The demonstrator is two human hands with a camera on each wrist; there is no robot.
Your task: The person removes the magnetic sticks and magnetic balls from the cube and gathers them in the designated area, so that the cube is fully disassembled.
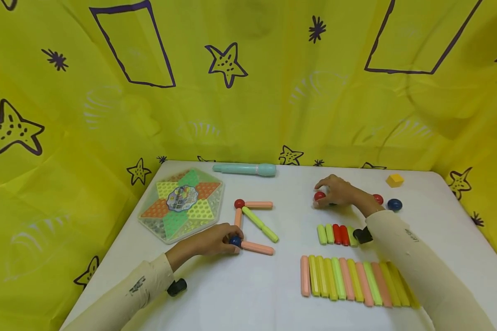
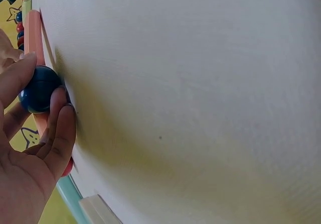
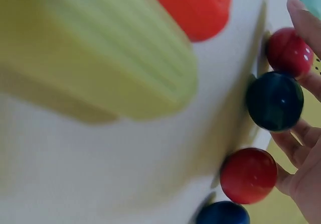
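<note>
My left hand [image 1: 215,240] grips a dark blue ball [image 1: 234,241] between thumb and fingers; the ball also shows in the left wrist view [image 2: 40,89]. A pink rod [image 1: 257,248] extends right from it. Another pink rod [image 1: 238,218] runs up to a red ball [image 1: 239,203], where a third pink rod [image 1: 259,204] and a yellow-green rod [image 1: 260,224] meet. At the right, my right hand [image 1: 336,191] has thumb and fingers curled round a red ball [image 1: 320,196] on the table. A dark ball [image 3: 275,101] sits beside it, mostly hidden by the hand from above.
Short green and red rods [image 1: 337,234] lie below the right hand. Nearer is a row of long rods [image 1: 343,278]. Another red ball [image 1: 378,199], a blue ball [image 1: 395,204] and a yellow block [image 1: 395,180] lie right. A star-patterned game box [image 1: 182,202] and teal microphone-shaped object [image 1: 244,169] lie left and behind.
</note>
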